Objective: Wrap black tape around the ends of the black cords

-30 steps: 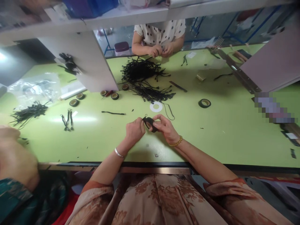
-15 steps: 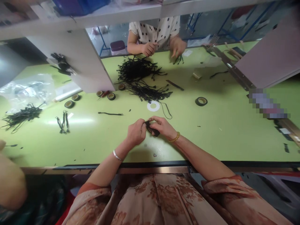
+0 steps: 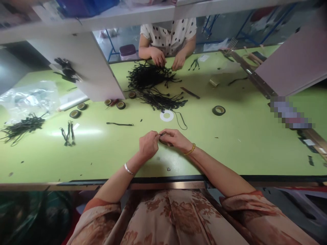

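My left hand (image 3: 149,146) is closed, thumb and fingers pinching one end of a thin black cable (image 3: 162,134). Against it, fingertips nearly touching, my right hand (image 3: 176,139) is closed too, with the cable running over its fingers. Under those fingers shows the edge of a dark thing (image 3: 165,143), apparently a roll of black tape, mostly hidden by the hand. Just beyond my hands lie a white ring (image 3: 167,115) and a thin black loop of cord (image 3: 182,119).
A co-worker's hands (image 3: 168,61) are at a heap of black cables (image 3: 146,75) across the green table (image 3: 242,149). Tape rolls lie left and right, one black roll (image 3: 219,110) at right. Short cables (image 3: 67,133) and a cable bundle (image 3: 24,126) lie left. An upright panel (image 3: 81,64) stands left.
The dark roll has turned further under my right hand, and the cable now shows across its fingers. The co-worker opposite let go of small cables and reached the heap. An arm at left went out of view.
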The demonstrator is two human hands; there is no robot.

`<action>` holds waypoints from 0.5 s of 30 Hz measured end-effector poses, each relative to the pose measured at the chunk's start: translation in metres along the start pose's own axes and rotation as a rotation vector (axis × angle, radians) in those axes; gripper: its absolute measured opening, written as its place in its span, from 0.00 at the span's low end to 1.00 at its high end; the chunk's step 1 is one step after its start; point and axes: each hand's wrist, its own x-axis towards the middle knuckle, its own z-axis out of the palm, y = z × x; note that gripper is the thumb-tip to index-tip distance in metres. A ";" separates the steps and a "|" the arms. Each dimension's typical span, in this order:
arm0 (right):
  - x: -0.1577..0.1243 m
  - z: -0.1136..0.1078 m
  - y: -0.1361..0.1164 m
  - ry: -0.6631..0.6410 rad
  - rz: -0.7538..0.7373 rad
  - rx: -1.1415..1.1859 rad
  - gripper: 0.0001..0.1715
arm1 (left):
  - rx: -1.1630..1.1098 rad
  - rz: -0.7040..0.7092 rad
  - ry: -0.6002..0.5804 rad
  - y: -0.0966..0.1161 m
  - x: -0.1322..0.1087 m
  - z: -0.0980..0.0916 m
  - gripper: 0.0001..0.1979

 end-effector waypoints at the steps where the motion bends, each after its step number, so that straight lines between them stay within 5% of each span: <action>1: -0.001 0.000 -0.001 -0.028 -0.010 0.006 0.14 | -0.009 0.003 0.001 0.000 0.000 -0.001 0.13; 15: -0.001 0.003 0.001 -0.008 -0.082 -0.182 0.12 | -0.379 0.002 -0.232 -0.004 0.012 -0.027 0.15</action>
